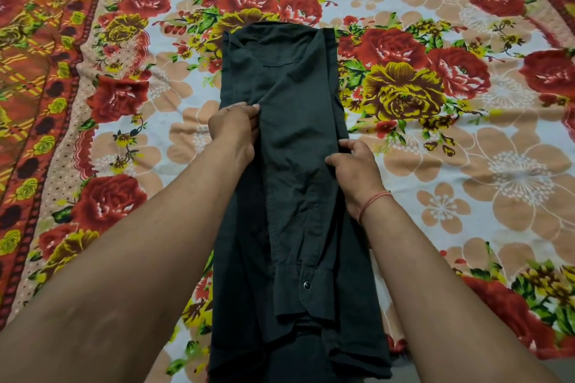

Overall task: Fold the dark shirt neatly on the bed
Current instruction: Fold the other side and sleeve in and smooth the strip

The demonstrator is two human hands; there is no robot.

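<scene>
The dark shirt (289, 140) lies lengthwise down the middle of the bed as a long narrow strip, both sides folded inward. A sleeve with a snap-button cuff (306, 284) lies along its top, pointing toward me. My left hand (235, 130) rests on the shirt's left half, fingers curled and pinching a fold of fabric near the middle. My right hand (354, 168), with a red thread at the wrist, grips the shirt's right edge, its fingers curled over the fabric. The shirt's far end lies flat; its near end spreads out wider.
The bed is covered by a floral sheet (451, 96) with red and yellow roses on a pale ground. A broad orange patterned border (40, 71) runs down the left side. Bare sheet lies on both sides of the shirt.
</scene>
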